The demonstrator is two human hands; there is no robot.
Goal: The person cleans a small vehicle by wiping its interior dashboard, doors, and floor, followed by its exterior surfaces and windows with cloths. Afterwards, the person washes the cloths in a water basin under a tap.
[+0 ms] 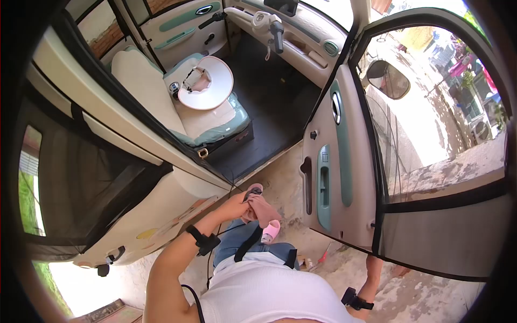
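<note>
Here's the left hand [240,206], out in front at the doorway, fingers closed around a dusty-pink piece of soft, crumpled cloth [262,211]! The cloth droops from the grip, outside the cabin, above the ground, and there's a small dark patch by the fingertips, too small to make out. A black wrist strap with a boxy module [203,240] sits on that arm. Over on the other side, the bare right forearm [371,283] reaches up to the lower edge of the open cream-and-teal vehicle door [344,161]; the right hand is hidden behind it, so whether it's gripping or loose, I cannot tell. Just beyond the cloth, lower in view, a bright pink slip-on shoe [272,230] shows on the pale, patchy concrete ground [285,183], next to blue jeans [229,239].

Into the cabin we go: a cream seat with glossy teal edging [207,121] carries a wide-brimmed white sun hat [219,83], with a small round silver-and-dark container [174,90] right beside it. Past the dark floor mat [272,89], up front, a handlebar with a dark grip [276,36] juts from the cream dashboard [304,46]. And outside the door window, a dark-framed oval side mirror [388,79]!
</note>
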